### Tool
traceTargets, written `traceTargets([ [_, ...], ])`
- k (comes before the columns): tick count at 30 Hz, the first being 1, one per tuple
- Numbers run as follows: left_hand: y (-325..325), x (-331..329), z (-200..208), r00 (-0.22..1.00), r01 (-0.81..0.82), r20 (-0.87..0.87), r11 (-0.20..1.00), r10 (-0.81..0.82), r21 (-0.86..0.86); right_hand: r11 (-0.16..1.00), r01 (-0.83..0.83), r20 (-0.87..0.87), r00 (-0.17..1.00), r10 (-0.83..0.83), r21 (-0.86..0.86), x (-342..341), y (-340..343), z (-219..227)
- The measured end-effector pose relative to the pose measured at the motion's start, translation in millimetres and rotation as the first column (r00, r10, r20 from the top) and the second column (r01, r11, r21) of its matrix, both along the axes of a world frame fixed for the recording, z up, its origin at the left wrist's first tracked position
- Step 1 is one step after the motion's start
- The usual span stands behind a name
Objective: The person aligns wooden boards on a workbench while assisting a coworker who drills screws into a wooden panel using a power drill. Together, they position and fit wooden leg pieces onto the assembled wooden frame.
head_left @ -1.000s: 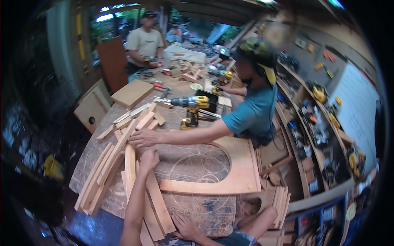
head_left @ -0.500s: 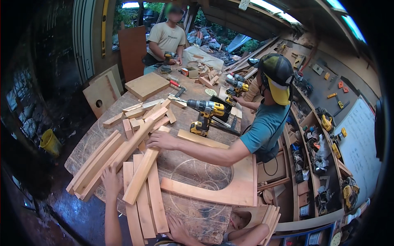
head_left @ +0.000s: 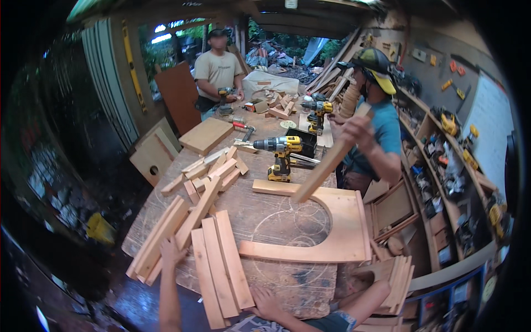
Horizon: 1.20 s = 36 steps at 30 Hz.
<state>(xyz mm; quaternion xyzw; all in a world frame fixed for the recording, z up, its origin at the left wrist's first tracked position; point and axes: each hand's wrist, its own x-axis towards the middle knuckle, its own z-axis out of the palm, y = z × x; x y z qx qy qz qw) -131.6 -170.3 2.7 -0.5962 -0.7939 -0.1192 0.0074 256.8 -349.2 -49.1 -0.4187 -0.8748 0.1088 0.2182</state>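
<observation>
My left hand rests, fingers stretched out, against the near end of a wooden strip, beside a stack of longer strips on the left of the workbench. My right hand lies with fingers extended by the near end of three wooden strips, which lie side by side and overhang the bench's front edge. To the right is a U-shaped wooden panel. Above it, a co-worker in a teal shirt holds up a wooden strip in one hand.
A yellow-black drill stands mid-bench near a black tray. Short offcuts are piled behind the strips. Another person in a light shirt stands across the bench. Shelves of tools line the right, and boards stand near my leg.
The co-worker has lifted a strip off the three strips and carried it right, over the U-shaped panel. The view has shifted; my hands stay by the strips.
</observation>
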Motion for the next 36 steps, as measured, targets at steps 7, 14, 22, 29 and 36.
traceTargets([
  [7, -20.9, -19.0, -37.8, 0.992, 0.044, 0.119, 0.996, -0.052, 0.073, 0.999, 0.027, -0.051, 0.998, -0.028, -0.029, 4.9, -10.7, -4.7],
  [14, -42.5, -8.5, -20.4, 0.975, 0.057, 0.207, 0.993, -0.077, 0.100, 0.999, 0.028, -0.163, 0.986, -0.030, -0.014, -6.0, -21.0, -19.9],
  [22, -24.8, 11.7, -16.5, 0.968, -0.037, 0.250, 0.996, 0.015, 0.084, 0.986, -0.011, -0.148, 0.989, -0.014, -0.165, 6.1, 14.4, 19.0],
  [29, -85.2, 4.0, -14.3, 0.971, -0.158, 0.190, 0.987, 0.147, 0.042, 0.989, -0.060, -0.034, 0.998, 0.056, -0.135, -16.9, -3.8, 0.1],
  [36, -98.8, -1.1, -19.0, 0.965, -0.085, 0.256, 0.992, 0.057, 0.097, 0.990, -0.029, -0.040, 0.999, 0.024, -0.135, -7.3, 0.7, 1.9],
])
